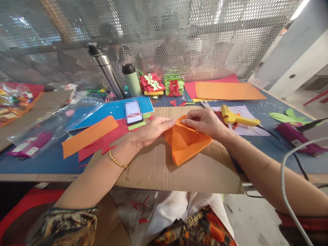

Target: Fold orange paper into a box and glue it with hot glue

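An orange folded piece, felt or stiff paper, (188,143) stands partly opened over a cardboard sheet (153,174), its hollow facing me. My left hand (156,131) pinches its far left edge between thumb and fingers. On the far right edge, my right hand (202,121) is closed with the thumb pressing the material. The two thumbs are close together at the top of the piece. Some fingertips are hidden behind it. Just right of my right hand lies a yellow glue gun (238,118), and scissors (205,104) lie behind that hand.
Orange strip (89,136), red pieces (94,147) and a phone (133,112) lie left. Behind stand a steel flask (106,70), a green bottle (132,80) and small red (152,83) and green bags (174,85). Orange sheets (230,91) lie back right; a white cable (283,177) hangs right.
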The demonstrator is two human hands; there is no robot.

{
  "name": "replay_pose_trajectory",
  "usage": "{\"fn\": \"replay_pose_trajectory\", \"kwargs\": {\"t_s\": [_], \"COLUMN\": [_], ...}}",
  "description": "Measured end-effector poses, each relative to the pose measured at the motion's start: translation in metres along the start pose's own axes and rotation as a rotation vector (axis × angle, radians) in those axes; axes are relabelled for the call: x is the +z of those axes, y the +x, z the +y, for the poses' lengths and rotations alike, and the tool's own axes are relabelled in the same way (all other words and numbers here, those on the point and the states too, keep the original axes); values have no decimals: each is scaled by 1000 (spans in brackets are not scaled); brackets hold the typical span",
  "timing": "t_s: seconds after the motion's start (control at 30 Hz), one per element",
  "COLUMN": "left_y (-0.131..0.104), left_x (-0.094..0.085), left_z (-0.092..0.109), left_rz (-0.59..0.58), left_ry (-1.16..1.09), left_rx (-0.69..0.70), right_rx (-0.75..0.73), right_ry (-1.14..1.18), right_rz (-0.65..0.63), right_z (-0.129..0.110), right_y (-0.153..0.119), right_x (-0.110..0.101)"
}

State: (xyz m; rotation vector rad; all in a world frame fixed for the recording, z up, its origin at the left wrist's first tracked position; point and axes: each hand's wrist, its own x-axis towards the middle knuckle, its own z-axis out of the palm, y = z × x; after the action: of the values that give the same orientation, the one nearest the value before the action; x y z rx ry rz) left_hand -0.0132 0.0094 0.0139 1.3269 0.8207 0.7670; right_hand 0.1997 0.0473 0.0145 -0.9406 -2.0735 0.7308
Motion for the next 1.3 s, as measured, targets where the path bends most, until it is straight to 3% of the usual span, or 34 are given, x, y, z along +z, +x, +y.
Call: {"fn": "replay_pose_trajectory", "kwargs": {"t_s": [0.47, 0.8, 1.3], "left_y": [-1, 0, -1], "left_x": [9, 12, 14], "left_z": [3, 1, 6], "left_rz": [206, 120, 265], "left_ry": [165, 34, 162], "left_rx": [-44, -8, -81], "right_rx": [-111, -224, -369], "right_ry": [-13, -42, -111], "right_rz": [67, 93, 39], "right_z": [-4, -1, -10], "right_y": [-4, -4, -8], "right_x": [1, 2, 2]}}
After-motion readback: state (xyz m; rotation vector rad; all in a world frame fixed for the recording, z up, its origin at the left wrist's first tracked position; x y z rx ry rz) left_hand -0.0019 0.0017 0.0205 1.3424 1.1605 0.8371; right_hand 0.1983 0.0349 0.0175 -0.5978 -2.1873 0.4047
